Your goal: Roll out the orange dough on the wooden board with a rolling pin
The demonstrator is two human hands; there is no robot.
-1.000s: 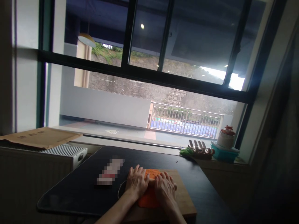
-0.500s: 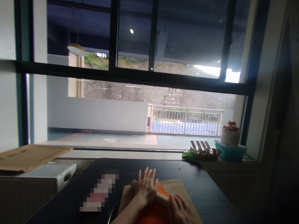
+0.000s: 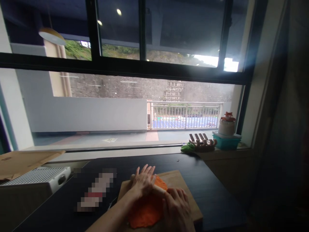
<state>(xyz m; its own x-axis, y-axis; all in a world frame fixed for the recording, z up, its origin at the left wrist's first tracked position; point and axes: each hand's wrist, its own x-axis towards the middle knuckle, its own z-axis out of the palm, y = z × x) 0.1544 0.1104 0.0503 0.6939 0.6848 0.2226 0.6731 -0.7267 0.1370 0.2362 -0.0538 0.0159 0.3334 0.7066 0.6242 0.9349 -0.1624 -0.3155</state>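
An orange sheet of dough [image 3: 146, 211] lies flattened on a wooden board [image 3: 196, 209]. Across it, at a slant, runs a pale rolling pin [image 3: 159, 190]. My left hand [image 3: 145, 182] rests palm down over the pin's far left part, its fingers stretched forward and apart. At the pin's near right end, my right hand [image 3: 177, 201] has its fingers bent over the wood. Dough shows on both sides of the pin. My left forearm crosses the board's near left corner, and the right palm's underside is hidden.
The board sits on a dark table [image 3: 212, 187]. Left of it lies a pixelated item [image 3: 96, 190]. A white slatted unit [image 3: 43, 175] bears brown cardboard [image 3: 29, 161]. On the sill stand a teal box [image 3: 227, 141], a white jar [image 3: 227, 127] and a slatted rack [image 3: 202, 141].
The camera view has shifted, so the scene sits higher and further left. More dough shows on the near side of the rolling pin. Both hands remain on the pin.
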